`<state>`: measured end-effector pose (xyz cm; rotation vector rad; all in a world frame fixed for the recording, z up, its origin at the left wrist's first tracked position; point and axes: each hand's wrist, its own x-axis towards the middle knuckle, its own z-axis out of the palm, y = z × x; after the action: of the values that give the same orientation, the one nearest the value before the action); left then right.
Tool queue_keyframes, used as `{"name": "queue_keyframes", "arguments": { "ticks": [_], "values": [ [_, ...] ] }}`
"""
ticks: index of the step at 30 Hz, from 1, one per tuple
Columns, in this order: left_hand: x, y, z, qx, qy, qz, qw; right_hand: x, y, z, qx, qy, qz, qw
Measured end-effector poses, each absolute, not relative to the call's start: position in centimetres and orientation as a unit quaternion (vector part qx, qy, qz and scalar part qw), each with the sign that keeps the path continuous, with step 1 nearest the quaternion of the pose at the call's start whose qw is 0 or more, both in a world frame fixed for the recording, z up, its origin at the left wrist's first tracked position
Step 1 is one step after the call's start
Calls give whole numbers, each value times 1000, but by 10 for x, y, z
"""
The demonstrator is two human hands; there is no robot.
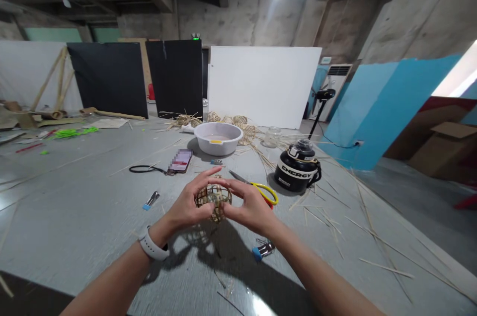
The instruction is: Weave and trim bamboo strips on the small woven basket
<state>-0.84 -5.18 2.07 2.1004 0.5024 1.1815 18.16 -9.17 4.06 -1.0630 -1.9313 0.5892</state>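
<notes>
A small round openwork ball of woven strips [214, 200] is held between both hands above the grey table. My left hand [194, 199] is wrapped round its left side, with a pale watch band on the wrist. On the right side, my right hand [248, 204] grips the ball with thumb and fingers. Scissors with yellow and red handles [266, 193] lie just behind my right hand. A clip with a blue end [263, 250] is on the table below my right hand, and another clip [151, 200] lies to the left.
Behind the hands stand a white basin [218, 138], a black jug [297, 167] and a glass jar [273, 137]. A phone [181, 161] with a strap lies left of centre. Thin strips [328, 221] litter the table's right side; more woven balls [248, 133] sit behind the basin.
</notes>
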Motion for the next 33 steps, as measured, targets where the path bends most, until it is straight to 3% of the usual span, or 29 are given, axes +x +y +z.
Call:
{"name": "queue_keyframes", "arguments": {
  "ticks": [6,12,33],
  "values": [
    [-9,-37,9,784,302,400,367,191,-82,34,-476,-714,275,433],
    [-10,-31,4,776,290,398,394,195,-79,31,-444,-682,381,439],
    [0,-40,-1,774,276,396,408,185,-88,34,-423,-785,190,412]
  ]
}}
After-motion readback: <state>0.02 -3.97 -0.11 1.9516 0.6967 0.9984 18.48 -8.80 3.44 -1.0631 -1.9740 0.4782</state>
